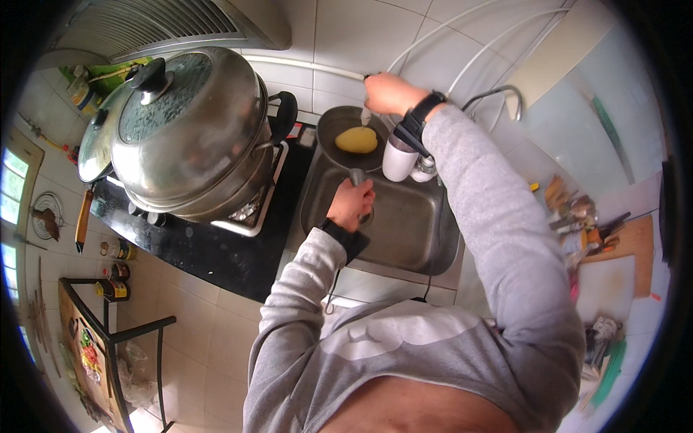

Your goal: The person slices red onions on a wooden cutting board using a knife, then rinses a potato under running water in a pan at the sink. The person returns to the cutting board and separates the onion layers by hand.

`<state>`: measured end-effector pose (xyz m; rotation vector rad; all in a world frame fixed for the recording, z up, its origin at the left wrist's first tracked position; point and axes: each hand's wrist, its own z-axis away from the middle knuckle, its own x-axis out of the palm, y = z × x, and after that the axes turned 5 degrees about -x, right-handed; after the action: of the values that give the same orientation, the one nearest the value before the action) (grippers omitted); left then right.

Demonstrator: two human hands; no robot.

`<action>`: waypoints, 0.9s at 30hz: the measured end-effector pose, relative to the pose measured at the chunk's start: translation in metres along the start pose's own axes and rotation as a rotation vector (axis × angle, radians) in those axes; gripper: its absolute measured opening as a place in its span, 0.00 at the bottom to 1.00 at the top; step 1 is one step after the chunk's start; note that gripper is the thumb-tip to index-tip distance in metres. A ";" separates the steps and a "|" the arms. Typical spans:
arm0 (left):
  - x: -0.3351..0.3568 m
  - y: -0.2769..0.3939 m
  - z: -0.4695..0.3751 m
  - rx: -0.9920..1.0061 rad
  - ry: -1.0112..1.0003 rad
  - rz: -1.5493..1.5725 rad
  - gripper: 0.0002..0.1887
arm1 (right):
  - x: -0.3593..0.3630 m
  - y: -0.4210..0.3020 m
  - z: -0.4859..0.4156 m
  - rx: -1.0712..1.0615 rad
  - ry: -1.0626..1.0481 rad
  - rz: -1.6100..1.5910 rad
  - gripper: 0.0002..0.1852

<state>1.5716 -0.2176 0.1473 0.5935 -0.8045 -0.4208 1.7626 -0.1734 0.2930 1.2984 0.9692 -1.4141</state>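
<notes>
My left hand [351,205] is closed around the grey handle [357,176] of a dark frying pan [331,125]. The pan rests or is held over the far end of the stainless steel sink [406,227]. Inside it lies a smooth yellow oval piece [355,140], whose kind I cannot tell. At the wall, my right hand [394,93] grips the water tap, its fingertips partly hidden. Below that hand the pale tap nozzle [366,118] points down into the pan. A white cup-like container [399,162] and a small glass jar [424,169] stand beside the pan, under my right wrist.
Left of the sink, a large lidded steel steamer pot [189,140] sits on the black gas hob [233,260], under a range hood [146,27]. A metal spout [511,100] curves at the sink's right. A black-framed rack [143,327] stands lower left.
</notes>
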 end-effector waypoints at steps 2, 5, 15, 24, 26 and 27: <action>0.002 0.000 -0.001 0.004 0.006 0.006 0.06 | 0.005 0.004 0.000 0.004 0.028 -0.017 0.10; 0.004 0.001 -0.003 0.008 -0.006 0.001 0.06 | 0.011 0.008 -0.001 0.000 0.071 -0.045 0.10; 0.004 -0.002 -0.002 0.011 -0.009 0.012 0.06 | 0.013 0.013 0.001 -0.077 0.069 -0.036 0.11; 0.003 0.000 0.002 -0.015 -0.006 0.056 0.06 | 0.017 0.018 -0.005 -0.082 0.053 -0.037 0.10; 0.004 0.000 0.003 -0.021 -0.005 0.056 0.05 | 0.017 0.018 -0.005 -0.084 0.055 -0.033 0.10; 0.004 0.000 0.003 -0.025 -0.008 0.055 0.05 | 0.017 0.018 -0.004 -0.083 0.061 -0.038 0.10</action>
<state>1.5716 -0.2209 0.1512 0.5453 -0.8202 -0.3823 1.7814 -0.1758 0.2765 1.2741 1.0871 -1.3548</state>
